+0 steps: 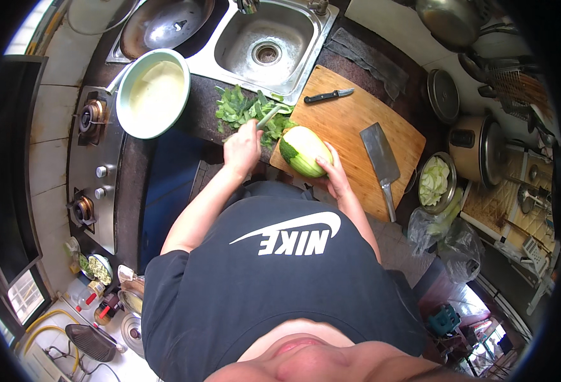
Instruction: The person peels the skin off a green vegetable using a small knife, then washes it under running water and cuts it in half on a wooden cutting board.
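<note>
My left hand [242,149] grips a pale-handled peeler-like tool [268,117], its far end over a heap of green peelings [252,109]. My right hand [337,173] cups the right side of a partly peeled green squash [307,152]. Dark green skin remains on the squash's left end, and the rest of its visible surface is pale green to cream. The squash is held above the near left edge of a wooden cutting board [338,129]. A small black-handled knife [328,96] lies on the board's far part, and a cleaver [381,155] lies on its right side.
Beyond the board is a steel sink [266,47]. A pale green basin [153,93] of cloudy liquid stands left, near the gas stove [94,167] and a wok [166,26]. Sliced pale vegetable fills a bowl [434,182] on the right, beside a pot [474,150].
</note>
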Available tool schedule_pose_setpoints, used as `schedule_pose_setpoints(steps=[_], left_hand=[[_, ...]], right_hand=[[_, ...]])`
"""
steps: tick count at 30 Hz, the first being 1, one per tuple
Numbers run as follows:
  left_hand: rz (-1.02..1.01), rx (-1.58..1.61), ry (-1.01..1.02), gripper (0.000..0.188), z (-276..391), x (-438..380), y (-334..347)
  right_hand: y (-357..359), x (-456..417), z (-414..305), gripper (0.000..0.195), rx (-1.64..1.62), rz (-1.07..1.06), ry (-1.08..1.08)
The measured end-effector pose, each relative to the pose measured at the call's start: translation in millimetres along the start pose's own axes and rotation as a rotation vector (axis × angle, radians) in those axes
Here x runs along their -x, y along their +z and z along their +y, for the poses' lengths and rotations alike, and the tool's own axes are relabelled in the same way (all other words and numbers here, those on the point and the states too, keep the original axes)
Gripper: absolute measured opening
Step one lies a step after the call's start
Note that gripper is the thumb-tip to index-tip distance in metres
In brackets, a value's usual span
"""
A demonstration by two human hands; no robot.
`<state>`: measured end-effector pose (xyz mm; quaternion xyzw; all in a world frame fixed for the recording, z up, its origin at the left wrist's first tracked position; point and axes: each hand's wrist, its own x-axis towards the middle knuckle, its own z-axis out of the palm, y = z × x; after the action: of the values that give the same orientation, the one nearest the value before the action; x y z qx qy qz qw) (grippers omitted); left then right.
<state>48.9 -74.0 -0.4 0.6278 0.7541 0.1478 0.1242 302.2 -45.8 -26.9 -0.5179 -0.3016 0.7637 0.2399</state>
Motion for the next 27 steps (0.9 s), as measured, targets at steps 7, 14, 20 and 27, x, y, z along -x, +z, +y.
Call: schedule_pose_setpoints(steps=[7,14,20,27], left_hand=[[-0.117,0.369,0.253,0.014,32,27,12],[-0.090,0.134,0.277,0.009,38,23,16],[-0.070,0.185,0.138,0.012,34,21,24],[-0.305,0.163,-0.089,0.019,18,-2,17]], right_hand=[[22,3,-18,0.067,-0.116,0.068,0.062],[34,6,-15,0.066,-0.162,0.133,0.109],[43,6,-17,0.066,-0.159,0.164,0.118],[44,4,-16,0.066,-0.109,0.183,0.114]])
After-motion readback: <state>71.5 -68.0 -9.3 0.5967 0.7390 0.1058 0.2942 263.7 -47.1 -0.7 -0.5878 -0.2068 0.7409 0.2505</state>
